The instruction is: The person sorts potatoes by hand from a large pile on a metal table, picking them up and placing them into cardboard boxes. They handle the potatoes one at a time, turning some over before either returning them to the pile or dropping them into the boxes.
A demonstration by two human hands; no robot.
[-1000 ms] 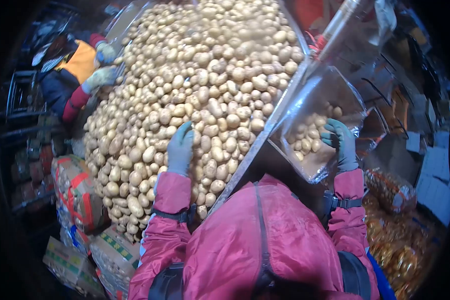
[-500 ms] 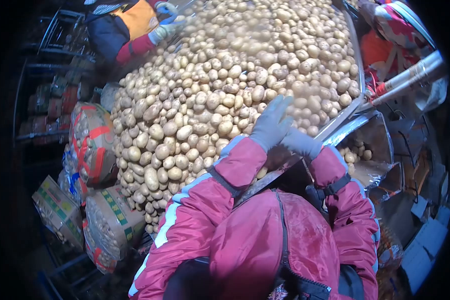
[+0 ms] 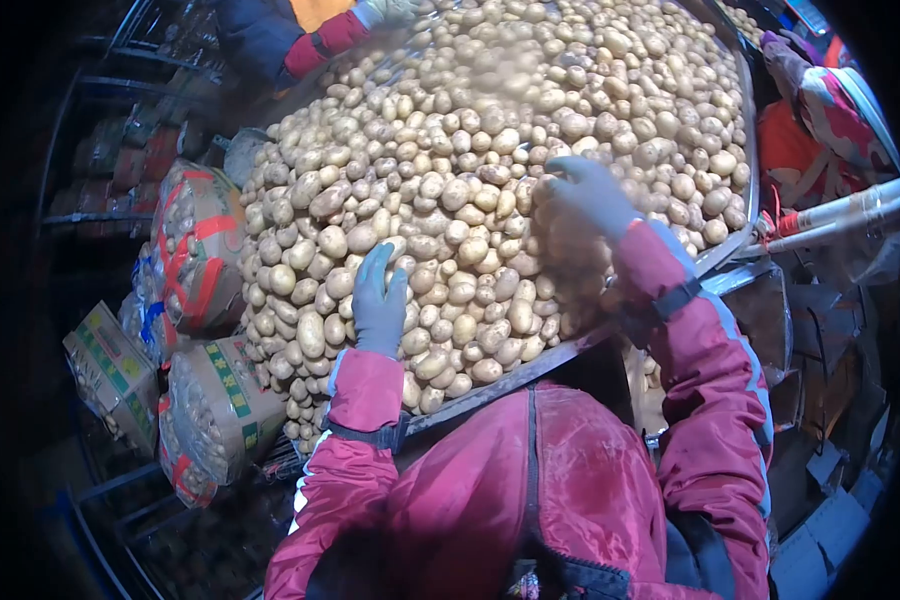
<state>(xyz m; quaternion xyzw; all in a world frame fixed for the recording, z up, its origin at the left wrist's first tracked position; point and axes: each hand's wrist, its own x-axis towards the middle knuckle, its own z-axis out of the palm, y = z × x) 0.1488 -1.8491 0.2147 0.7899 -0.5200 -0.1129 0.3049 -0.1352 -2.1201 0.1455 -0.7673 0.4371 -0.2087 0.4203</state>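
A large heap of potatoes (image 3: 433,187) fills the metal-edged sorting table before me. My left hand (image 3: 380,308), in a grey-blue glove, lies open on potatoes at the near left part of the heap, fingers extended away from me. Further right, my right hand (image 3: 592,196) is over the heap in a matching glove. Its fingers are apart and point left; I see nothing held in it. Below that hand the potatoes are blurred and shadowed.
The table's metal rim (image 3: 530,372) runs between me and the heap. On the left stand filled potato bags (image 3: 198,245) with red straps and a printed box (image 3: 110,370). A co-worker's sleeve (image 3: 327,45) shows at the top left. White poles (image 3: 840,212) jut out at right.
My hands, close together at the near right rim before, have parted. The left moved left onto the potatoes; the right moved up over the heap. The view has shifted slightly.
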